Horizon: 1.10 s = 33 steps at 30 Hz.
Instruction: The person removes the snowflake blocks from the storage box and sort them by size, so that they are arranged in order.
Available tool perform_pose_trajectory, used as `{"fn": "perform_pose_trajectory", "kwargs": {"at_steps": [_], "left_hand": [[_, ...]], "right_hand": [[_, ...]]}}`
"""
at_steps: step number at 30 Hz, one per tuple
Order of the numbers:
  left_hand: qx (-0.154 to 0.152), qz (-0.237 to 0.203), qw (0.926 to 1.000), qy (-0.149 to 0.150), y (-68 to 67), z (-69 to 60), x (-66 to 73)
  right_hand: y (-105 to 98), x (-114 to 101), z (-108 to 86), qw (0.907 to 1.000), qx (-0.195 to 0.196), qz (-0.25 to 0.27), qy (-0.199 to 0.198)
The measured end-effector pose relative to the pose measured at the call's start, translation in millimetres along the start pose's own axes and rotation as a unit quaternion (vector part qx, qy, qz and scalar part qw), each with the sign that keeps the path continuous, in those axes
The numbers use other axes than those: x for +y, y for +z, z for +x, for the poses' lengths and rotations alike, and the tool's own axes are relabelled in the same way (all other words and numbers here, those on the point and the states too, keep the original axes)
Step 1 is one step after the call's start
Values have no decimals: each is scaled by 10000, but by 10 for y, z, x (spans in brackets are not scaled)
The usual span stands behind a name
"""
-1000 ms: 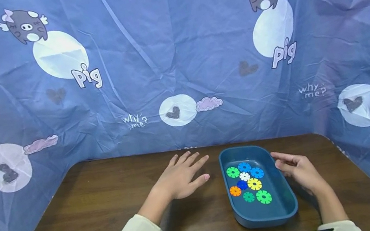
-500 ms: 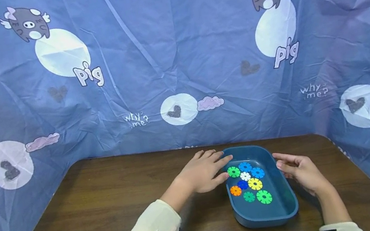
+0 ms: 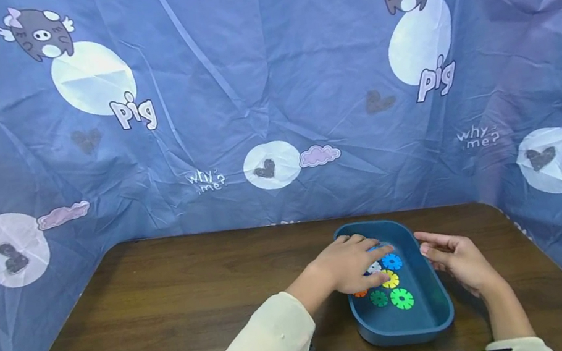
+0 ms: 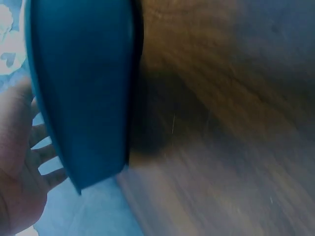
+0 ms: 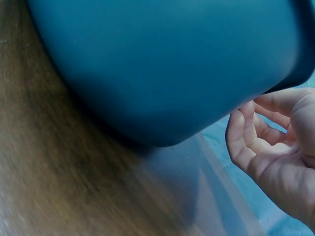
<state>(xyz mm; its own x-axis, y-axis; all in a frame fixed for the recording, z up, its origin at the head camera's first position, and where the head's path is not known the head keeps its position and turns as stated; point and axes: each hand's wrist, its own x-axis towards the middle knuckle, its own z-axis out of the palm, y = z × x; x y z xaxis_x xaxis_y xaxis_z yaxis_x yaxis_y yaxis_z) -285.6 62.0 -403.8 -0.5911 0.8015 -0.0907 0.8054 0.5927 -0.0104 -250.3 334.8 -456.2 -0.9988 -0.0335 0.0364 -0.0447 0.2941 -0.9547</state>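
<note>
Left hand (image 3: 352, 263), spread, apparently empty, reaches over discs (image 3: 403, 305) a sweep could scatter; right hand (image 3: 459, 262), loosely curled, touches tray (image 3: 423, 310).

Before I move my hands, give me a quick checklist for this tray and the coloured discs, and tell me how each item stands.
1. Tray resting upright on the table: ok.
2. Right hand at the tray's outer right side: ok.
3. Right hand firmly steadying the tray: cannot tell; pressure doesn't show.
4. Left hand over the notched discs: ok, fingers spread.
5. All discs in plain sight: not ok; the left hand partly covers the yellow disc.
6. Left fingertips touching a disc: cannot tell.
</note>
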Motion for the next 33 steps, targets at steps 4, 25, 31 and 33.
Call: {"fn": "perform_pose_trajectory", "kwargs": {"at_steps": [4,25,31,33], "left_hand": [[-228,-52,9997,35,52,107,101],[-546,-687,9953,419,243,374,326],[-509,-1155,9919,157,263,427,309],[-498,-1331,9899,7,271,450,308]], "right_hand": [[-8,4,-11,10000,-38,41,60],[-27,-8,10,9998,-169,-61,108],[-39,5,11,9997,-148,-126,113],[-42,13,12,9998,-147,-123,100]]}}
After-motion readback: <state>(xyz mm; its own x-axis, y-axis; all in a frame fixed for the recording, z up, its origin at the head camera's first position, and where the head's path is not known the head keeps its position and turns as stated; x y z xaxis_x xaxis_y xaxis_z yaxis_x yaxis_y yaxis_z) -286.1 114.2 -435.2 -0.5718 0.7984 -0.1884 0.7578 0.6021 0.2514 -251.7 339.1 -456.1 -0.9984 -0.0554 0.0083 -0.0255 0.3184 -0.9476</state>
